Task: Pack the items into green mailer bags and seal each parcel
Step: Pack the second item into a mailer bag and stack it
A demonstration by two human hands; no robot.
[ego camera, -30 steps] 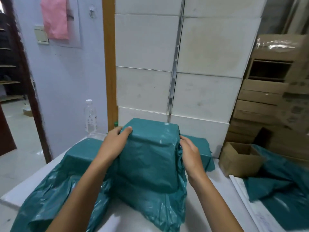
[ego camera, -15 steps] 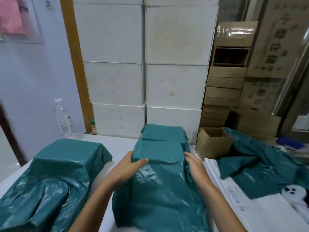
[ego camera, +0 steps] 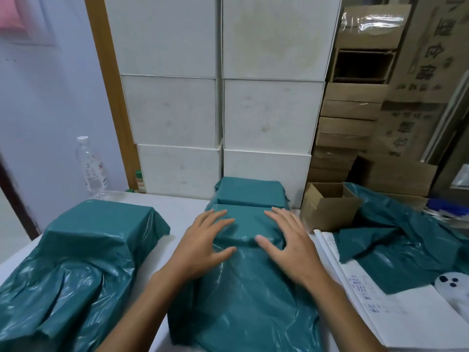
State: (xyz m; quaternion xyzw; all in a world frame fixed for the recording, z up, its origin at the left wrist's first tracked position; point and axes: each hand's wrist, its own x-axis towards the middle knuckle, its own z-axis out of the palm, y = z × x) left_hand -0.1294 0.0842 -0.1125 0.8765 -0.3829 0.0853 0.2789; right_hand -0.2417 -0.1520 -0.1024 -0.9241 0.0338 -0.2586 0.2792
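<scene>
A boxy item inside a green mailer bag (ego camera: 243, 295) lies on the white table (ego camera: 182, 212) in front of me, its loose open end trailing toward me. My left hand (ego camera: 203, 247) and my right hand (ego camera: 286, 245) rest flat on its top with fingers spread, gripping nothing. Just behind it sits a sealed green parcel (ego camera: 250, 191). Another bagged box (ego camera: 83, 255) with a loose, unsealed end stands to the left.
Stacked white boxes (ego camera: 220, 97) form a wall behind the table. A water bottle (ego camera: 91, 166) stands at the back left, an open cardboard box (ego camera: 327, 204) at the right, with loose green bags (ego camera: 396, 237), a sheet of labels (ego camera: 368, 295) and brown cartons (ego camera: 355, 110) beyond.
The parcel went from held up in both hands to lying on the table against the sealed parcel. Both hands let go of its sides and now lie flat on top. My view swung right.
</scene>
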